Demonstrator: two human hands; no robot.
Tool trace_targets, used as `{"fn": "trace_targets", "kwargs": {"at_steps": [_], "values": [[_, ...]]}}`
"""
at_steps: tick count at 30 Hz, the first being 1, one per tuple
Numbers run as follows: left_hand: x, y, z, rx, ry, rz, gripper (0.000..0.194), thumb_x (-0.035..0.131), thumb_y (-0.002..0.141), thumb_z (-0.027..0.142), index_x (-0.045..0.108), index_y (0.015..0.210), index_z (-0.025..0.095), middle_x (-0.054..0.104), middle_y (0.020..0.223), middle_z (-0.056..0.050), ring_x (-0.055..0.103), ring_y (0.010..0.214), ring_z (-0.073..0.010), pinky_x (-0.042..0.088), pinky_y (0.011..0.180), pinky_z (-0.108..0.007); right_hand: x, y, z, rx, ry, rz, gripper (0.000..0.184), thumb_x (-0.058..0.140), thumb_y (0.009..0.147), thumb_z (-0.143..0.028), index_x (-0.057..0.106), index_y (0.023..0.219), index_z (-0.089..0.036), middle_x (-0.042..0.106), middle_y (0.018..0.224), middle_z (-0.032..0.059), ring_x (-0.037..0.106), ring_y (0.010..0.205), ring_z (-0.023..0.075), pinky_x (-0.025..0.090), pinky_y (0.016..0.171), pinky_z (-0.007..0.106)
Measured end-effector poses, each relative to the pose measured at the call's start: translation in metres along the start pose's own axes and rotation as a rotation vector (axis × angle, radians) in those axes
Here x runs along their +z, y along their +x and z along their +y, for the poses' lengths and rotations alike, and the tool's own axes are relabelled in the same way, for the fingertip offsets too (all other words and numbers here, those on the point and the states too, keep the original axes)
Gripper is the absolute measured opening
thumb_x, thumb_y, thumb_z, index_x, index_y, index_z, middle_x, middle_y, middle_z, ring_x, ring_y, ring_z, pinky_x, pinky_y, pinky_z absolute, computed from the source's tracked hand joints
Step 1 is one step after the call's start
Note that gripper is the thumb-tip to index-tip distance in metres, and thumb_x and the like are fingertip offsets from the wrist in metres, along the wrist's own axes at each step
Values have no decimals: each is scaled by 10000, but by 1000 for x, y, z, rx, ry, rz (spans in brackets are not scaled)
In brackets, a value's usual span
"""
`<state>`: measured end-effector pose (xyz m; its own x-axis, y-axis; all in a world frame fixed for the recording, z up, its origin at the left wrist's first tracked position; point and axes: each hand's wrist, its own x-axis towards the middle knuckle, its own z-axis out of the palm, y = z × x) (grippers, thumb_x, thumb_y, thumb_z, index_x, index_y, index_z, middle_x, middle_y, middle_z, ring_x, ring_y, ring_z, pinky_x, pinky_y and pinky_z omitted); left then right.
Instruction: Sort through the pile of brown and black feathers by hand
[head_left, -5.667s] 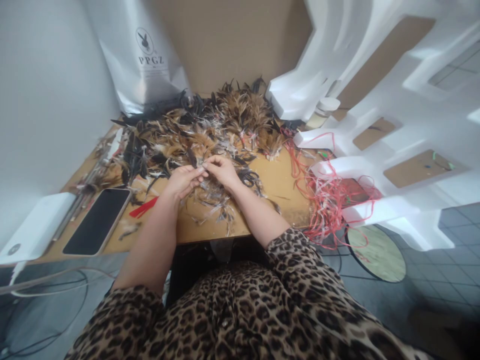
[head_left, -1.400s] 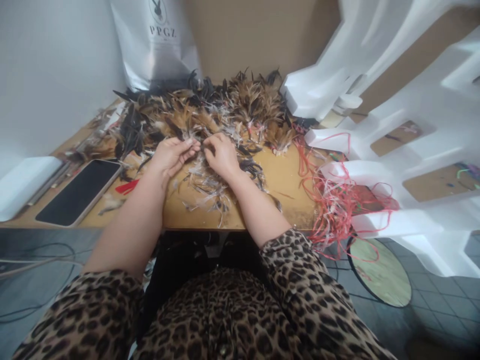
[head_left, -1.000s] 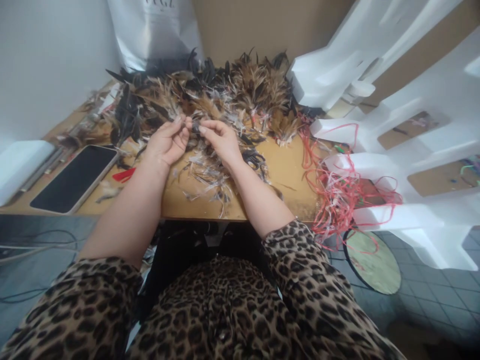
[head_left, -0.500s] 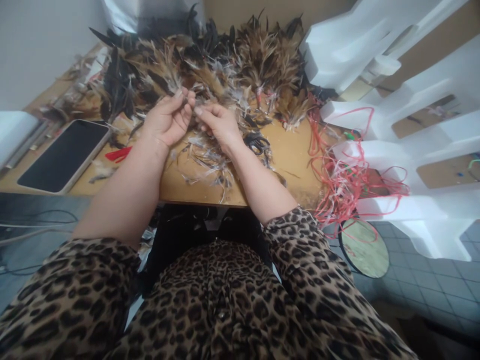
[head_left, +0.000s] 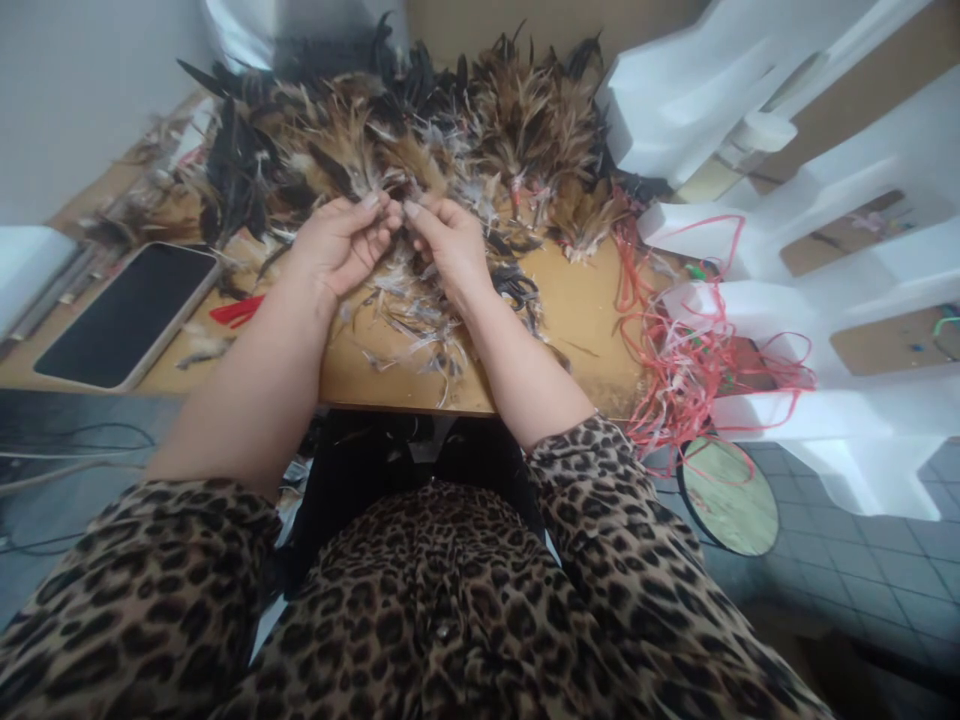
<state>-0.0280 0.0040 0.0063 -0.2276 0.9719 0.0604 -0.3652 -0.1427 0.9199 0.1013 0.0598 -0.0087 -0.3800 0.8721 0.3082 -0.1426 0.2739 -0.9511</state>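
My left hand pinches the base of a bunch of feathers, brown and dark, which fans out beyond the fingertips. My right hand is closed with thumb and forefinger together, close beside the left fingertips. A small dark bit shows at its fingertips, too blurred to name. Behind both hands spreads a heap of brown and black feathers. Pale feather scraps lie on the table under the hands. By my right wrist lie black-handled scissors, partly hidden.
A phone and a white box-like device lie at the left, near a red strip. Tangled pink-red ties hang over the right table edge, against white foam packing. A lidded jar stands behind.
The view has tilted down, so the table sits higher in the picture. My hands have come together, parted slightly and closed up again; the right fingertips now sit closer to the left ones.
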Motion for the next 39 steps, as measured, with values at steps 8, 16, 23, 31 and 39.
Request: {"fn": "trace_targets", "kwargs": {"at_steps": [8, 16, 23, 31, 39], "values": [[0, 1, -4, 10, 111, 9, 147, 729, 708, 253, 659, 771, 141, 711, 784, -71, 683, 694, -154, 527, 499, -168, -7, 3, -3, -77, -157, 32, 381, 508, 801, -519, 499, 710, -148, 477, 640, -24, 548, 689, 81, 440, 647, 204], [7, -3, -5, -167, 63, 106, 124, 693, 735, 217, 659, 778, 106, 687, 680, -72, 676, 606, -154, 516, 471, -175, -6, 2, -5, -59, -211, 70, 255, 568, 770, -397, 536, 691, -156, 516, 639, -21, 547, 731, 100, 452, 704, 216], [7, -2, -10, -121, 132, 85, 87, 719, 697, 149, 657, 716, 91, 664, 598, -51, 617, 515, -103, 467, 476, -180, -4, 1, -4, -68, -199, 19, 265, 562, 775, -415, 562, 717, -156, 555, 658, -9, 559, 707, 101, 463, 699, 223], [-2, 1, 3, 67, 173, 180, 108, 671, 770, 188, 625, 685, 140, 674, 609, 21, 540, 494, -40, 373, 448, -184, -6, -8, -12, -84, -450, -290, 203, 613, 724, -349, 632, 762, -151, 628, 725, -1, 578, 741, 124, 475, 768, 270], [-5, 1, 1, -4, 216, 171, 106, 681, 763, 238, 642, 763, 140, 670, 646, 9, 567, 560, -56, 366, 480, -185, -1, -17, -15, -107, -893, -382, 87, 548, 728, -178, 624, 697, -148, 643, 806, 54, 597, 818, 183, 458, 816, 325]]}}
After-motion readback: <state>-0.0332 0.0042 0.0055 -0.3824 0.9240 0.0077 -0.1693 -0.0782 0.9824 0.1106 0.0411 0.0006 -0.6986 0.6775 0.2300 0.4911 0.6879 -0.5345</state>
